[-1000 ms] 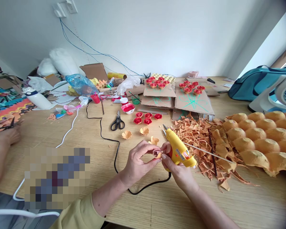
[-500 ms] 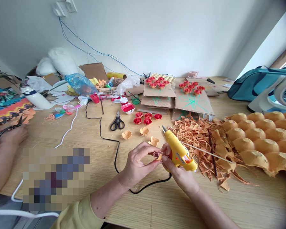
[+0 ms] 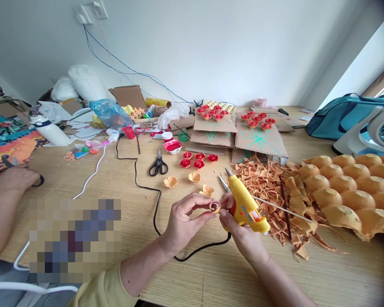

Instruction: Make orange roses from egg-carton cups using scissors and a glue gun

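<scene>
At the near middle of the table [image 3: 166, 273], the left hand [image 3: 183, 215] pinches a small curled petal piece [image 3: 215, 208] between thumb and fingers; the right hand [image 3: 241, 232] is wrapped around a yellow glue gun [image 3: 245, 200], its fingertips close against the piece's right side, though actual contact is hard to tell. Too hard a pinch could crush the curl; too slack, it might spring open. The nozzle points far and slightly left, so a wrist turn could bring it, if hot, onto the fingers, or drip glue on the orange scraps [image 3: 259, 179] to the right. The black cord [image 3: 205, 248], looping left, could snag a forearm and tug the gun.
</scene>
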The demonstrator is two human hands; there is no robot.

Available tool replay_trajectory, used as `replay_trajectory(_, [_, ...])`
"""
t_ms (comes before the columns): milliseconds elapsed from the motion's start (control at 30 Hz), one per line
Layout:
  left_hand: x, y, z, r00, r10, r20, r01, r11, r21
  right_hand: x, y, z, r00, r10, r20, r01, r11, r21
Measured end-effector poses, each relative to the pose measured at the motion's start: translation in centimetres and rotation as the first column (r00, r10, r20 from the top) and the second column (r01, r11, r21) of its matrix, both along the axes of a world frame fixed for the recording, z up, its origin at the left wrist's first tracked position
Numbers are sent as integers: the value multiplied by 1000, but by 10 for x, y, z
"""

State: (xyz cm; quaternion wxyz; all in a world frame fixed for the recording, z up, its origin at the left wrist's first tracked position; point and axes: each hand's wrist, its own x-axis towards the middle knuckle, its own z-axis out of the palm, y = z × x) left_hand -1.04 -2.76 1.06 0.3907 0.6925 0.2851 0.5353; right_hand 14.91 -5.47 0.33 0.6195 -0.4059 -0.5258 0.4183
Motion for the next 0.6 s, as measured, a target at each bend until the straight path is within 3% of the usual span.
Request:
replay_trajectory(333, [-1,3,0,993,102,-58,-92,985,147,4,0,-1,976,-75,202,57,994,95])
replay_trajectory(600, [1,1,-1,993,108,-38,-100,981,169,3,2,-6,983,-59,171,50,997,61])
